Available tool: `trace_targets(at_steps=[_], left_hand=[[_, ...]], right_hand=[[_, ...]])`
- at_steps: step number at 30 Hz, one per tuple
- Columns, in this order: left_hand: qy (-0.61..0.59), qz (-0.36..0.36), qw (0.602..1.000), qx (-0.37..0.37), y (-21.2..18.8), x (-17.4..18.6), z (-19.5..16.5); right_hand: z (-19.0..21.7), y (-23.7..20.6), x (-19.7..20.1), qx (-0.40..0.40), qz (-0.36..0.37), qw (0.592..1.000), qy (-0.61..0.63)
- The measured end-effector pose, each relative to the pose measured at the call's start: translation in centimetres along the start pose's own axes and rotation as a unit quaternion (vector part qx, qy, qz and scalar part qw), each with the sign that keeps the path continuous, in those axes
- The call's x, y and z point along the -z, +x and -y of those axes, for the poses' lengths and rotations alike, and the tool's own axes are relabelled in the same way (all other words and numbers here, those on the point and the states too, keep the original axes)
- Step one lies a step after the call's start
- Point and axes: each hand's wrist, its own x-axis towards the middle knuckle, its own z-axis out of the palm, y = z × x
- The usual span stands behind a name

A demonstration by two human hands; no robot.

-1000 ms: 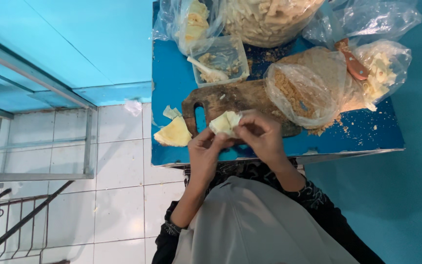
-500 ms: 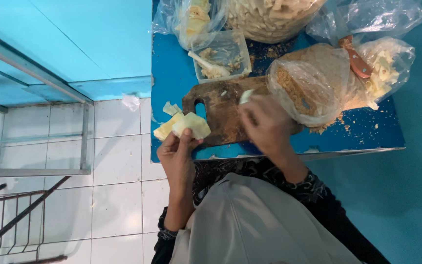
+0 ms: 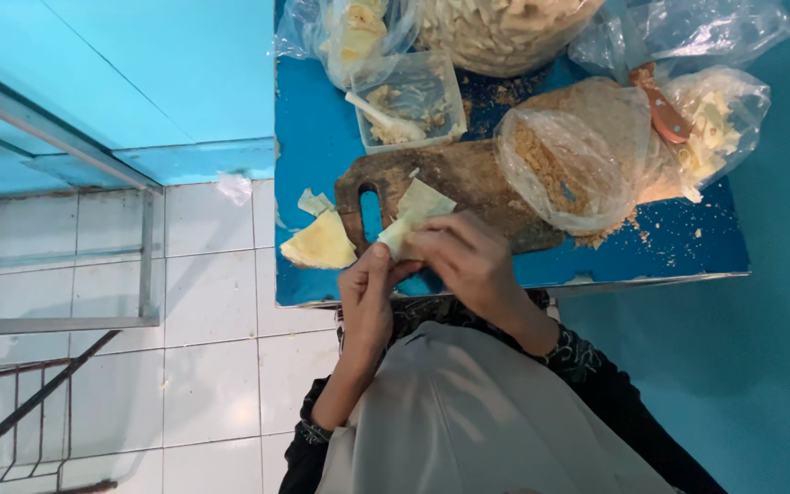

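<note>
Rejoined since earlier, both hands, left (image 3: 368, 297) and right (image 3: 464, 258), pinch closed on the pale wrapper (image 3: 416, 212).

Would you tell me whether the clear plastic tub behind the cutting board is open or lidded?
Open: the plastic tub shows no lid, and a pale utensil rests inside over crumbly filling.

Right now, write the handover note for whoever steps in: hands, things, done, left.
Left hand: pinching the lower end of a pale wrapper sheet over the near edge of the wooden board.
Right hand: gripping the same sheet from the other side, fingers curled over it.
Things: stack of pale wrappers on the blue table left of the board; clear tub with a spoon behind the board; bag of brown crumbs to the right.
Done: one sheet taken up in both hands.
Left: the sheet is partly folded, not closed; whether it holds filling is hidden.
</note>
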Motion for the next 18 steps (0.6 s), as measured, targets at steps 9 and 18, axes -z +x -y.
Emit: trace_targets(at_steps=[9,18], left_hand=[[0.02,0.06,0.998,-0.015,-0.4,-0.3,-0.6],[0.069,0.029,0.997,-0.018,0.1,-0.6,-1.1]], right_hand=[[-0.5,-1.0,-0.4,0.016,-0.028,0.999,-0.003],[-6.7,-3.7,-1.3,-0.363,-0.013,0.824,0.434]])
